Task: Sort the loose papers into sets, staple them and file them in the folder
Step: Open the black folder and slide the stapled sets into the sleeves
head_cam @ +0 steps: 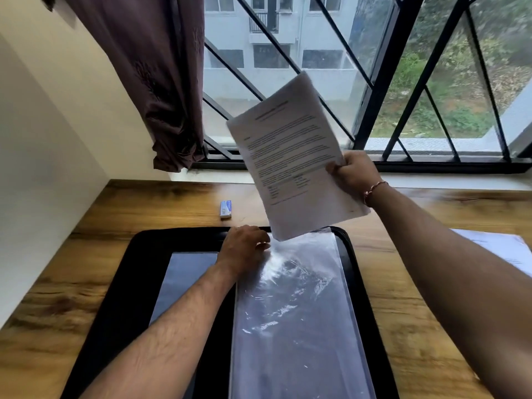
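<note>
My right hand (352, 171) grips a set of printed papers (290, 156) by its right edge and holds it tilted in the air above the far end of the folder. The black folder (135, 254) lies open on the desk in front of me, with clear plastic sleeves (290, 306) on its right half. My left hand (244, 249) pinches the top left corner of the uppermost sleeve, fingers curled at its edge. More white papers (501, 249) lie on the desk at the right, partly hidden by my right arm.
A small blue and white staple box (226, 209) lies on the wooden desk (115, 208) beyond the folder. A barred window (374, 82) and a brown curtain (161, 82) stand behind the desk. A white wall closes the left side.
</note>
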